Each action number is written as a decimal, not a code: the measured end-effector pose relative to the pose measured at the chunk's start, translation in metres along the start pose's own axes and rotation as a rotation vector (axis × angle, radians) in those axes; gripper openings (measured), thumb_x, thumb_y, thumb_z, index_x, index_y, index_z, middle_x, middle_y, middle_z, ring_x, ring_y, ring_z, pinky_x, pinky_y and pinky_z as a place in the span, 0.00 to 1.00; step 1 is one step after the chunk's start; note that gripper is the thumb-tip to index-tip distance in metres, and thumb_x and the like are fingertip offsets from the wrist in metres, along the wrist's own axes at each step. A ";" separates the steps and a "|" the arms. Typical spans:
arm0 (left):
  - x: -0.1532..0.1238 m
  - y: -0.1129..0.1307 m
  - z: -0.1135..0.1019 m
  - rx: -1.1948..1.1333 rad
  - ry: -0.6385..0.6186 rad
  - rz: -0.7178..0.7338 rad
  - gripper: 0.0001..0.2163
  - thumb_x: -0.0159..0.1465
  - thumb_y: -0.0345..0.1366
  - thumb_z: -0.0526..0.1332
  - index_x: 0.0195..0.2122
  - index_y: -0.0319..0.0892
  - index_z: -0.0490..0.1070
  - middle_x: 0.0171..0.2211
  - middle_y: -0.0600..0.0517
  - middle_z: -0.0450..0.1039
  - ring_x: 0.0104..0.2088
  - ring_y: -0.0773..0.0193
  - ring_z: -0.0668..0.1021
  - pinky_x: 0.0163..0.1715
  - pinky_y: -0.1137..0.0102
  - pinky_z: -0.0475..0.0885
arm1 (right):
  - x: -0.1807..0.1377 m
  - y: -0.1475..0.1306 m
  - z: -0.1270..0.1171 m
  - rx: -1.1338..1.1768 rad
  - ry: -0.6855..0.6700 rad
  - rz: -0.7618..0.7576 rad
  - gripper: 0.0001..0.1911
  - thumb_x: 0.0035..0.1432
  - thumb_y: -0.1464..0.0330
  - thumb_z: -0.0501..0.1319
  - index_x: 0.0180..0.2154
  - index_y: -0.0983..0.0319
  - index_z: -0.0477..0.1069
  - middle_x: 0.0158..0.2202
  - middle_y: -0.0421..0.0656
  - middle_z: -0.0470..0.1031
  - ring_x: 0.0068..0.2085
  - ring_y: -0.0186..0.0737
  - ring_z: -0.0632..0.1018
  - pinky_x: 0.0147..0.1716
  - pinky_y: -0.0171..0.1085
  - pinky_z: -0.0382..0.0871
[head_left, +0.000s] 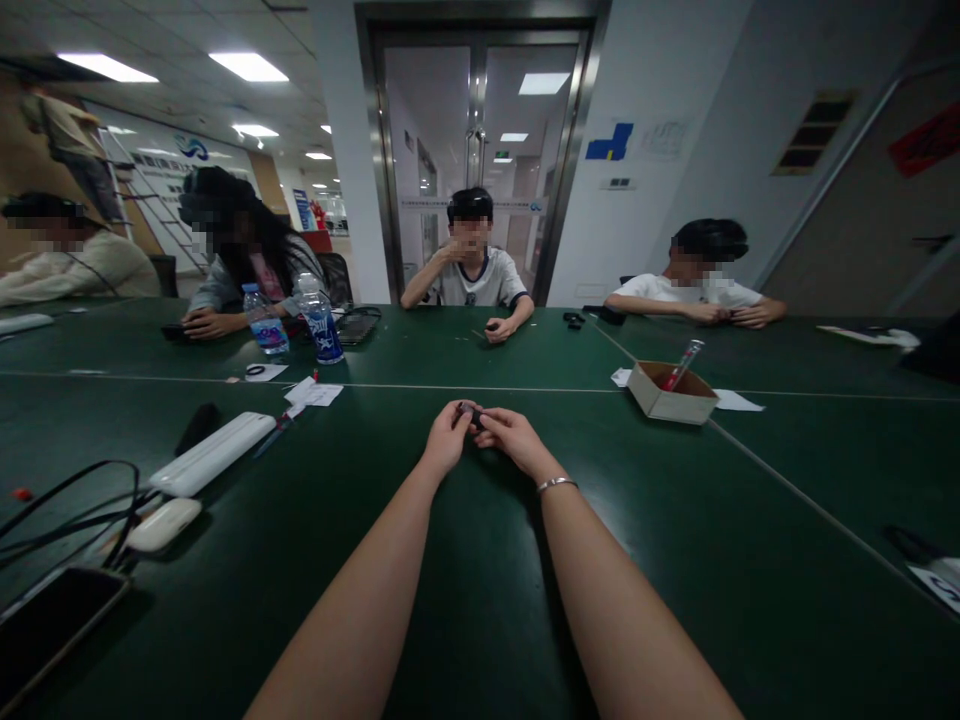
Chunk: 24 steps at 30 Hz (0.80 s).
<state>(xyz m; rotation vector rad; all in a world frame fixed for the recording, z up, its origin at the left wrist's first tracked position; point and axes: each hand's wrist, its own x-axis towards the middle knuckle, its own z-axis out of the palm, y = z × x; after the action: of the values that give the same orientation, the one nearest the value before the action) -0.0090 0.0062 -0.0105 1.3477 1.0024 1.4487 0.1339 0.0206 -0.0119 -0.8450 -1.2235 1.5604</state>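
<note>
My left hand (448, 435) and my right hand (510, 435) meet over the dark green table (480, 600), both forearms stretched out ahead of me. Fingers of both hands are pinched together on a small dark object (470, 411) held between them; it is too small to make out. A thin silver bracelet (556, 484) circles my right wrist. The hands rest on or just above the tabletop.
A white power strip (212, 453), a white charger (163, 524), black cables (67, 510) and a phone (52, 625) lie at left. Two water bottles (319, 320) stand beyond. A small cardboard box (670, 392) sits right of centre. Several people sit along the far side.
</note>
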 end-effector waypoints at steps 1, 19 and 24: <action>-0.001 0.000 0.000 0.013 -0.003 0.000 0.07 0.60 0.32 0.61 0.40 0.40 0.72 0.40 0.48 0.74 0.31 0.67 0.75 0.36 0.71 0.72 | -0.001 0.001 -0.002 0.012 0.010 -0.018 0.12 0.53 0.70 0.70 0.40 0.66 0.74 0.30 0.46 0.78 0.25 0.34 0.78 0.27 0.30 0.76; -0.003 -0.003 -0.004 0.075 0.115 -0.043 0.10 0.57 0.36 0.65 0.40 0.40 0.73 0.36 0.48 0.76 0.36 0.63 0.77 0.32 0.72 0.73 | -0.007 0.000 -0.004 0.031 0.145 -0.109 0.12 0.52 0.70 0.68 0.40 0.62 0.73 0.32 0.42 0.76 0.32 0.37 0.80 0.35 0.34 0.78; -0.001 -0.010 -0.007 0.121 0.160 0.002 0.13 0.56 0.37 0.66 0.42 0.40 0.72 0.36 0.47 0.76 0.36 0.63 0.78 0.36 0.71 0.73 | -0.007 0.001 -0.004 0.052 0.176 -0.105 0.16 0.50 0.73 0.68 0.43 0.61 0.73 0.37 0.43 0.76 0.35 0.39 0.80 0.37 0.36 0.78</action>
<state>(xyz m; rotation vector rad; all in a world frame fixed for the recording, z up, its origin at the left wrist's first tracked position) -0.0150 0.0081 -0.0212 1.3343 1.2091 1.5375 0.1395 0.0157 -0.0138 -0.8513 -1.0786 1.3969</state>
